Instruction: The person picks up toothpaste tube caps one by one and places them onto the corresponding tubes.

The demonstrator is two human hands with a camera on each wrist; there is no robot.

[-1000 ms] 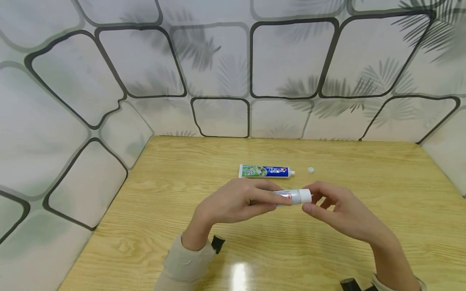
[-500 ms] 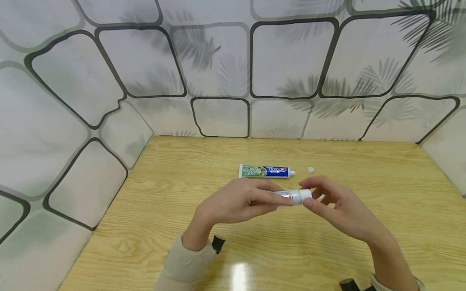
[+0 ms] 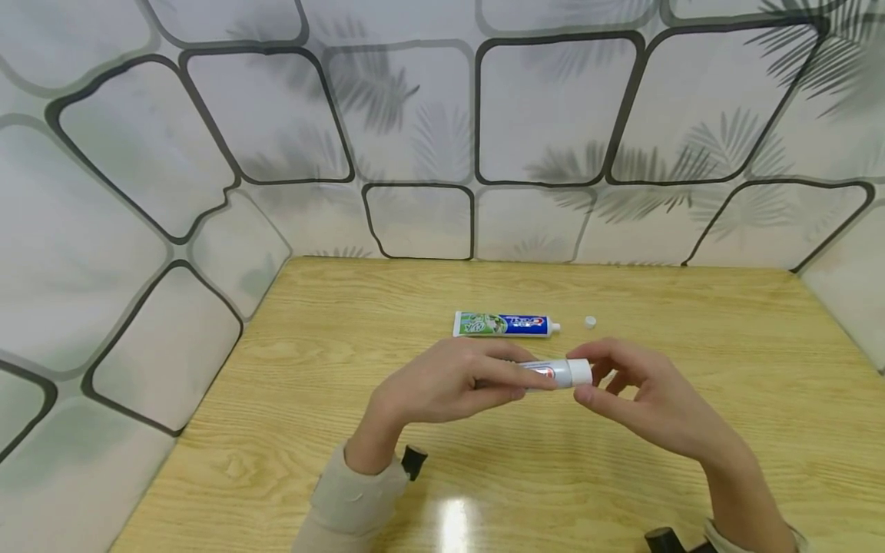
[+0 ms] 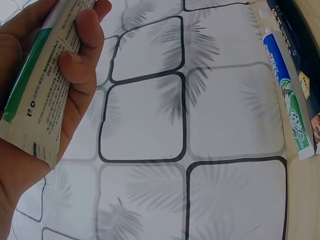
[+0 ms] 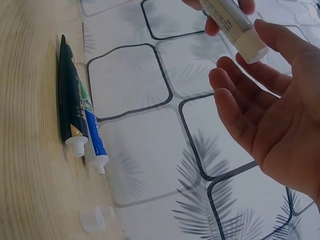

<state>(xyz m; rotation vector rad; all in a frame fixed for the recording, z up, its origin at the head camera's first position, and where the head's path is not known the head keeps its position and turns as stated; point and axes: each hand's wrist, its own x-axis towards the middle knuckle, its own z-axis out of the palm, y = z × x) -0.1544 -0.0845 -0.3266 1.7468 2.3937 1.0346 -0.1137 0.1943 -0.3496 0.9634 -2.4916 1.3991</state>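
A pale tube (image 3: 542, 372) with a white cap (image 3: 580, 372) lies in the left hand (image 3: 449, 384), fingers curled round its body. The left wrist view shows the flat end of this tube (image 4: 42, 95) and its green stripe, held by the left hand (image 4: 82, 75). The right hand (image 3: 653, 395) has its thumb and forefinger on opposite sides of the white cap. From the right wrist, the cap (image 5: 251, 46) shows between thumb and forefinger of the right hand (image 5: 275, 105), whose other fingers are loosely bent.
On the wooden table (image 3: 311, 346), a blue and green tube (image 3: 505, 325) lies behind the hands, a small white cap (image 3: 590, 322) to its right. A dark tube (image 5: 75, 100) lies alongside it, and two white caps (image 5: 92, 220) show there. A patterned wall (image 3: 415, 115) stands behind.
The right thumb rose onto the cap's side half a second ago and has slid back down to its lower edge; the forefinger moved slightly too. The left hand and tube have stayed in place.
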